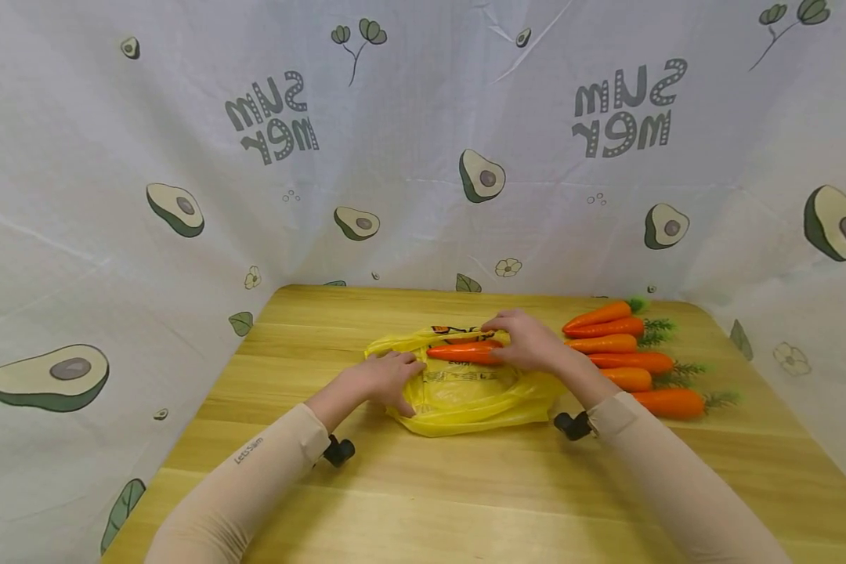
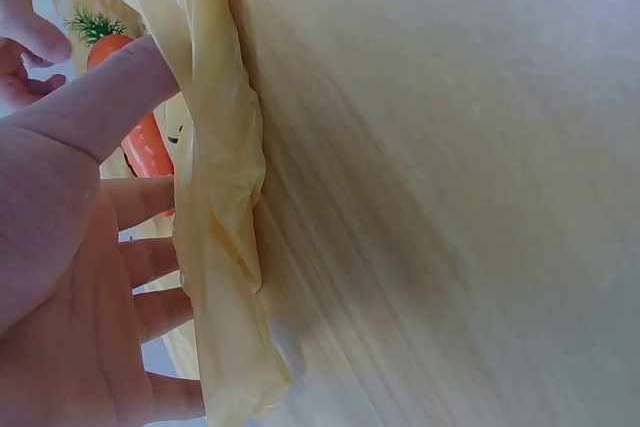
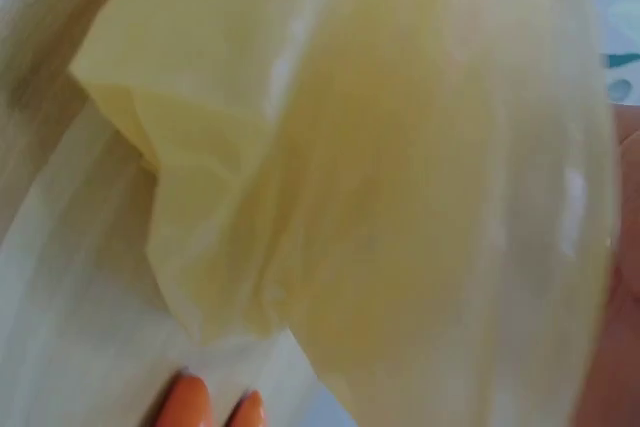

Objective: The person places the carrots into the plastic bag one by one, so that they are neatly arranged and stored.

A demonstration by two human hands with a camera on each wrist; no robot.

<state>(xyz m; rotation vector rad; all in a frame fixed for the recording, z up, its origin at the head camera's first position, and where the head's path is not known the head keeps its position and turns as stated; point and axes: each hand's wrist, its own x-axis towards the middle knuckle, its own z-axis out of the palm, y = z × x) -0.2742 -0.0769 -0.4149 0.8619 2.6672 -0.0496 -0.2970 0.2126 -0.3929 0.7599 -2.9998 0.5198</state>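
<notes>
A yellow plastic bag [image 1: 465,419] lies on the table with its mouth spread. Within it, an orange carrot [image 1: 465,352] lies crosswise, its tip toward the left; its green top [image 2: 95,25] shows in the left wrist view. My left hand [image 1: 391,380] is at the bag's left side, fingers extended and spread, fingertips tucked under the folded yellow rim. Over the bag's right side is my right hand [image 1: 532,341], beside the carrot's leafy end, its fingers loosely bent. In the right wrist view, yellow plastic [image 3: 400,197] hides most of that hand.
Several carrots [image 1: 630,362] with green tops lie in a column on the right, tips toward the bag. The wooden table [image 1: 423,501] stretches toward me. Behind it hangs a pale curtain [image 1: 409,157] printed with avocados. Black wrist-worn devices [image 1: 573,425] sit under both forearms.
</notes>
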